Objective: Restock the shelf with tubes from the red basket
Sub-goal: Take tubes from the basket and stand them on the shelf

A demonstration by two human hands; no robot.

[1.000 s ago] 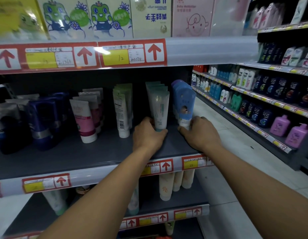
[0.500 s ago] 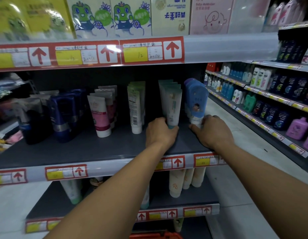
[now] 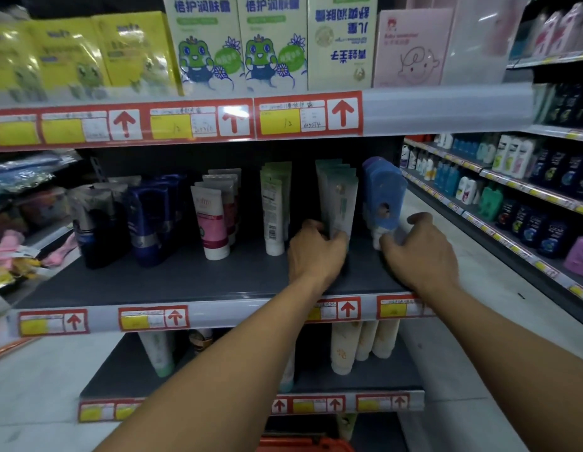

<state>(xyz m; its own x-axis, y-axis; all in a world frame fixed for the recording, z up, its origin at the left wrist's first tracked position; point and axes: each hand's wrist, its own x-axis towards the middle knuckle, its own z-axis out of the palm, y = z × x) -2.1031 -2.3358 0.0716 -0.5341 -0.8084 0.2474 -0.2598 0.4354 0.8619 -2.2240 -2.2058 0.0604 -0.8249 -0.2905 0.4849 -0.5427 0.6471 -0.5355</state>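
Now, left hand (image 3: 316,252): fingers curled round the pale green tube (image 3: 340,203), upright on shelf (image 3: 192,278).
Right hand (image 3: 419,249): pinching the blue tube (image 3: 383,194) at its base.

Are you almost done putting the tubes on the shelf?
Partly. Rows of tubes already stand on the shelf. The left hand grips the pale green tube at the front of its row; the right hand touches the blue tube. The red basket barely shows, so what's left is hidden.
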